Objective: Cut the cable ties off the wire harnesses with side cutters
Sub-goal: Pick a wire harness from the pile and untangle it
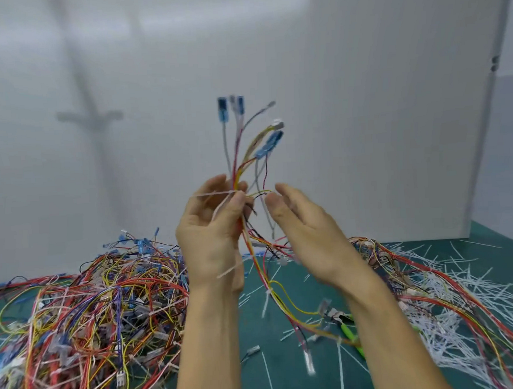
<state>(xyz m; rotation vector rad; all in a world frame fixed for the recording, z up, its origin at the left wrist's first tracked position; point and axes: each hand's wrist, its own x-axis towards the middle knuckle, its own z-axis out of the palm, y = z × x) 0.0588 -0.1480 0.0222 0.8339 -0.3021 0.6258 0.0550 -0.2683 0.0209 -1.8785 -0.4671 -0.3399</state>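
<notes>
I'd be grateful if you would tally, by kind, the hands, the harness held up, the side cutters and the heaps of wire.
Hands: 2, left hand and right hand
Held wire harness: 1
Side cutters: 1
Heaps of wire: 2, left heap and right heap
Total: 6

The green table top [293, 381] has a big heap of colourful wires [85, 319] on the left, a smaller bunch of wires [429, 286] on the right, lots of cut white ties [470, 274] scattered all about, and green-handled cutters [346, 328] lying near the middle.
</notes>
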